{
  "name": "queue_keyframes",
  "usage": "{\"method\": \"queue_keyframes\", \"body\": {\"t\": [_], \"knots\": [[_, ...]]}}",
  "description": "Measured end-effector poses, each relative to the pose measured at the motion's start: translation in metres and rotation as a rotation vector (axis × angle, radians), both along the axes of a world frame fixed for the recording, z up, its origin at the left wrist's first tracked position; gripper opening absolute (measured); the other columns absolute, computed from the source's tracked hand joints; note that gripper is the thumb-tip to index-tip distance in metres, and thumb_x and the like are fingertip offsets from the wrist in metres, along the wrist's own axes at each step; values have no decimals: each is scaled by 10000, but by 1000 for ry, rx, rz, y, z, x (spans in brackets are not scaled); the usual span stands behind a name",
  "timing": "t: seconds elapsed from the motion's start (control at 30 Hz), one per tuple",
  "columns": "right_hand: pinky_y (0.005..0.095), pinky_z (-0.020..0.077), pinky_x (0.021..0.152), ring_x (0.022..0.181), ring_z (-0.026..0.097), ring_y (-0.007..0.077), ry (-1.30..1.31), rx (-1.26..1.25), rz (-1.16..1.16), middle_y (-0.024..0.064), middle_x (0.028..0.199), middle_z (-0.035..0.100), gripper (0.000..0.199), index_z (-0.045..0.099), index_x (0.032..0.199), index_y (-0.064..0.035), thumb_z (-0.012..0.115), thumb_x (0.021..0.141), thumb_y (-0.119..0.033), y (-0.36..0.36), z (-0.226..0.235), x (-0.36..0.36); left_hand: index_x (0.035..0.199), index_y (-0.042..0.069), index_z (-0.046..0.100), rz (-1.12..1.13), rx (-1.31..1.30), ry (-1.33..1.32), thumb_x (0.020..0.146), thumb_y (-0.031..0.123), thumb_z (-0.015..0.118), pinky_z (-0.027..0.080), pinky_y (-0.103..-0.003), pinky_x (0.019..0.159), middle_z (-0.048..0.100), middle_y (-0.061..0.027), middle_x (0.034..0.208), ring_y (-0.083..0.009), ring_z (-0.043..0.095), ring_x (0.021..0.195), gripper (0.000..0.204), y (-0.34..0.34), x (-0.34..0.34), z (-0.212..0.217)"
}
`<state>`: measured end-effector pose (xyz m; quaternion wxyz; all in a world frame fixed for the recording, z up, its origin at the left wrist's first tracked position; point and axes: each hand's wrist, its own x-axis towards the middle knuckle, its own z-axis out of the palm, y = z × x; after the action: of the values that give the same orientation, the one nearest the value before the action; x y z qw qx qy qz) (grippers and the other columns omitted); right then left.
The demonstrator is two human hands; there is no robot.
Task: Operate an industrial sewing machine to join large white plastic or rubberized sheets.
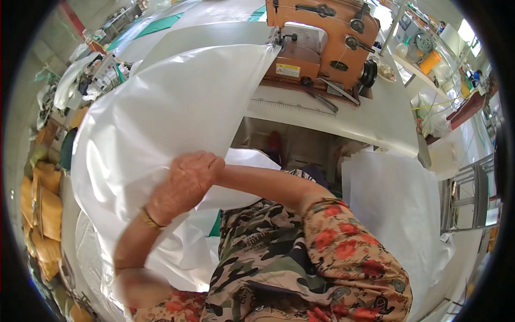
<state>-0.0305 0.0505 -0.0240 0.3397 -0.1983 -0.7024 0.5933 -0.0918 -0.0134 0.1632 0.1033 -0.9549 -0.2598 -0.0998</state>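
Both hands (pixel 185 185) grip the white sheet (pixel 177 102), running lengthwise toward the sewing machine (pixel 322 40).

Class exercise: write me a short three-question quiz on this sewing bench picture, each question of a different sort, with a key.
1. True or false: the white sheet reaches up to the orange sewing machine.
2. The scissors lie: A on the floor, B on the table in front of the machine, C in a hand.
3. Fill in: the left hand grips the ____.

Key: 1 true. 2 B. 3 sheet. The right hand is hidden behind the left, so its grip cannot be judged.
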Motion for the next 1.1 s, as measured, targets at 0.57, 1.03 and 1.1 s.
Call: {"method": "queue_keyframes", "body": {"t": [0.57,1.03,1.1], "knots": [[388,385,1003,1116,500,230,-719,1333,-285,33,1092,579,247,617,1046,-82,664,826,-184,97,152,233,944,44,615,396,37,-482,694,19,624,481,-338,558,568,-52,731,-221,589,679,251,-21,17,-111],[384,424,897,944,576,284,-604,1157,-357,101,946,619,117,615,976,-26,559,913,-106,142,158,264,1099,26,694,763,-804,-1447,888,13,635,400,-188,539,609,-8,732,-44,495,594,219,-34,15,-71],[379,432,863,915,569,297,-574,1101,-398,111,924,599,122,585,976,-16,553,921,-119,145,158,264,1164,55,678,785,-801,-1378,904,19,616,370,-175,509,568,16,738,-23,443,555,270,-35,14,-69]]}}
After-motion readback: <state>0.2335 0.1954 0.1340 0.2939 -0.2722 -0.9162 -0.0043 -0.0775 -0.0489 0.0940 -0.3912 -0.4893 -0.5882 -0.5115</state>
